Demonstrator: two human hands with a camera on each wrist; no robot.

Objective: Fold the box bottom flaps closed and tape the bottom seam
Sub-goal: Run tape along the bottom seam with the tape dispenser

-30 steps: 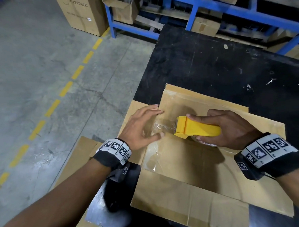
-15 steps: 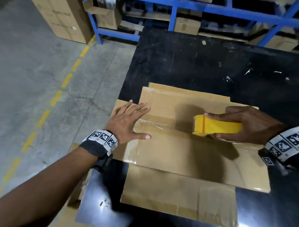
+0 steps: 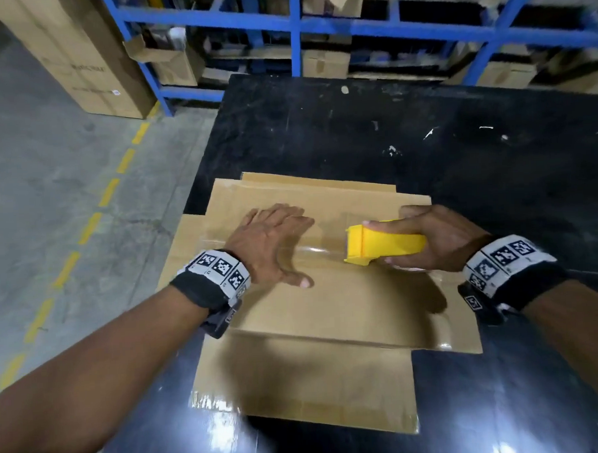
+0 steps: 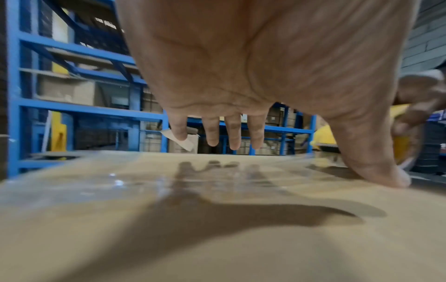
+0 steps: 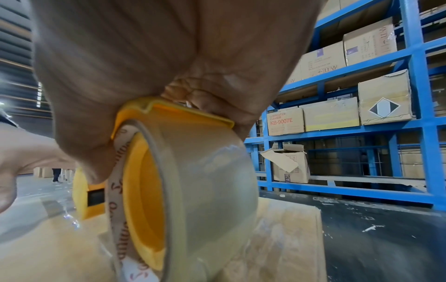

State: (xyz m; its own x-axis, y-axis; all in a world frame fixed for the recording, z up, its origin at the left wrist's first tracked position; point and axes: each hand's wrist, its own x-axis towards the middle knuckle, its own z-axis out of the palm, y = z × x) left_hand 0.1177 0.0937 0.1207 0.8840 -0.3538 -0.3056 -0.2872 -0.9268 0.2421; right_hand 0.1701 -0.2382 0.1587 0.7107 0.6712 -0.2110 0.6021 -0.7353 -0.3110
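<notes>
Only one box [image 3: 328, 303], one yellow dispenser [image 3: 384, 245] (right hand [image 3: 438, 240]).

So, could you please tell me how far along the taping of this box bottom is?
Done: the brown cardboard box flaps lie folded flat. In hand: the right hand grips the yellow plastic tape dispenser, and glossy clear tape runs from it to the flat left hand. Left: tape the stretch under the dispenser to the box's right edge, then cut.
</notes>
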